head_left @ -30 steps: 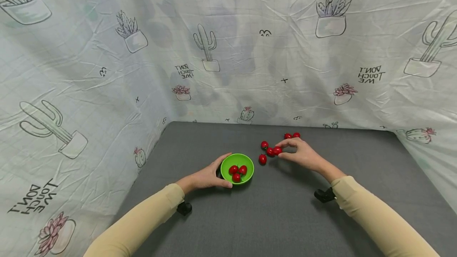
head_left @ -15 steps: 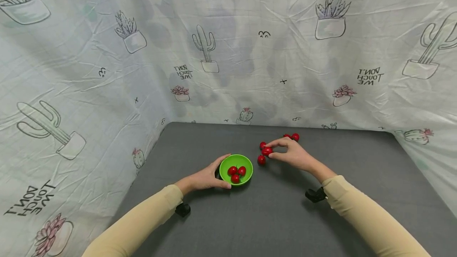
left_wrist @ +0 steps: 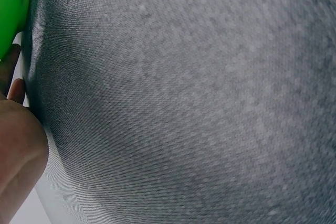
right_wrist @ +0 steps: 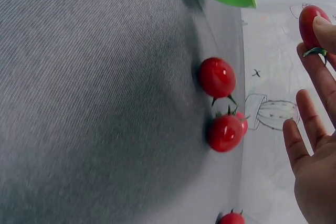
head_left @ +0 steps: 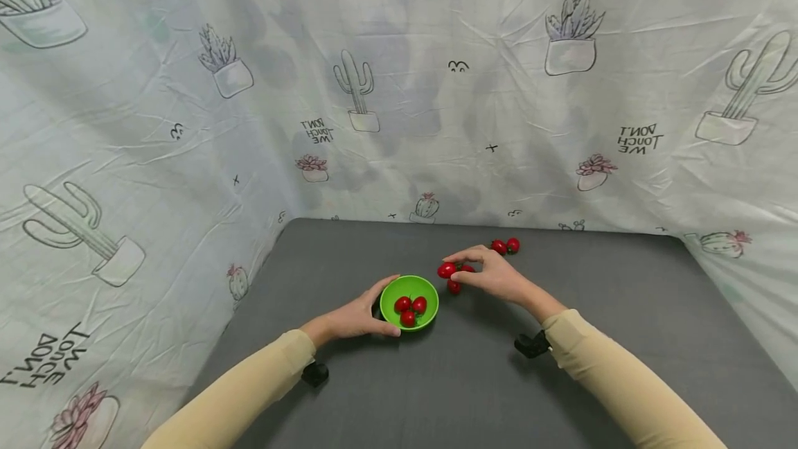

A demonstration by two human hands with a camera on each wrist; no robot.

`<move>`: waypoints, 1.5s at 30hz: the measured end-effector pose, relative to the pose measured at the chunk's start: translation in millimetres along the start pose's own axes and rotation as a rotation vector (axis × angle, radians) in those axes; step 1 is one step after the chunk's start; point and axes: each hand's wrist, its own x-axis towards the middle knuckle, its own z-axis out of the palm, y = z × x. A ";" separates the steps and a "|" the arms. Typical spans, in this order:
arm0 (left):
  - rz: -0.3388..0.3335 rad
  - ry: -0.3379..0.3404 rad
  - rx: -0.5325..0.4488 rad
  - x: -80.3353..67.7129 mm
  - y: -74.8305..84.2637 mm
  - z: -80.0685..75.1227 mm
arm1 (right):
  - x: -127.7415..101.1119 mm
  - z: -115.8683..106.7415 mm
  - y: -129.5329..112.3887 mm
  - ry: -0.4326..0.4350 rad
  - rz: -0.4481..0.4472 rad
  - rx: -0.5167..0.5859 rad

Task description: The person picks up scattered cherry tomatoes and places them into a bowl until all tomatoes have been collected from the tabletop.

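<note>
My left hand holds the left side of a green bowl, thumb at the near rim and fingers at the far rim. Inside the bowl lie 3 red cherry tomatoes. Between thumb and fingertips, my right hand pinches another cherry tomato, raised off the table just right of the bowl. In the right wrist view this tomato shows its green stem, and the other fingers are spread. Below that hand, loose tomatoes rest on the table. The left wrist view catches only the bowl's edge.
Two more cherry tomatoes lie farther back, beyond the right hand. The grey table ends at the back and left against a white cloth printed with cacti. A black wrist camera hangs under the right forearm.
Pinching the tomato, my right hand has lifted it from the group and carried it left toward the bowl. The left hand keeps its hold; the whole view has shifted slightly.
</note>
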 end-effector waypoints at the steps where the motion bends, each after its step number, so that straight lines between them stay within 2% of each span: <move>1: -0.002 0.002 0.000 -0.5 -0.6 0.4 | 0.9 2.3 -0.8 -0.002 0.000 -0.004; 13: -0.021 -0.005 -0.019 0.1 -3.9 2.2 | 12.4 18.1 -9.5 -0.044 0.012 0.008; 28: -0.034 -0.005 -0.003 1.6 -2.4 -0.2 | 32.9 30.4 -15.4 -0.106 -0.040 0.005; 39: -0.034 -0.009 -0.019 1.1 0.8 0.1 | 40.1 39.3 -14.7 -0.124 -0.056 -0.021; 45: -0.029 -0.008 -0.023 2.7 1.1 -0.4 | 42.8 41.8 -13.3 -0.153 -0.043 -0.001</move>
